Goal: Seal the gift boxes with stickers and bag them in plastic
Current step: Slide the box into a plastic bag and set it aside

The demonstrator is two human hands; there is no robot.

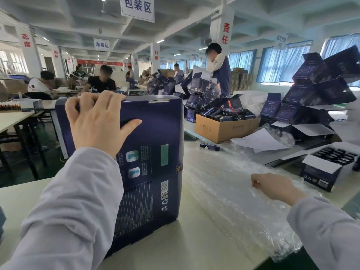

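Left hand [97, 121] grips the top edge of the dark blue box [152, 152], fingers curled over, thumb on its face. Box stands upright on the table [185, 246]. Right hand [272, 186] lies curled on the plastic bags [224, 182] just beside the box; cannot tell whether it pinches one.

- A brown corrugated cardboard carton [224, 130] sits on the far bench, filled with dark cylindrical bottles [228, 113].
- A loose white sheet of paper [259, 140] lies just right of the carton.
- A white rectangular ceiling sign with dark blue characters [137, 7] hangs overhead.
- Pale blue fabric curtains [282, 63] cover the right-hand windows.
- A person in a blue-and-white top [221, 72] stands behind the carton.
- A person in a black T-shirt [102, 82] sits far left.
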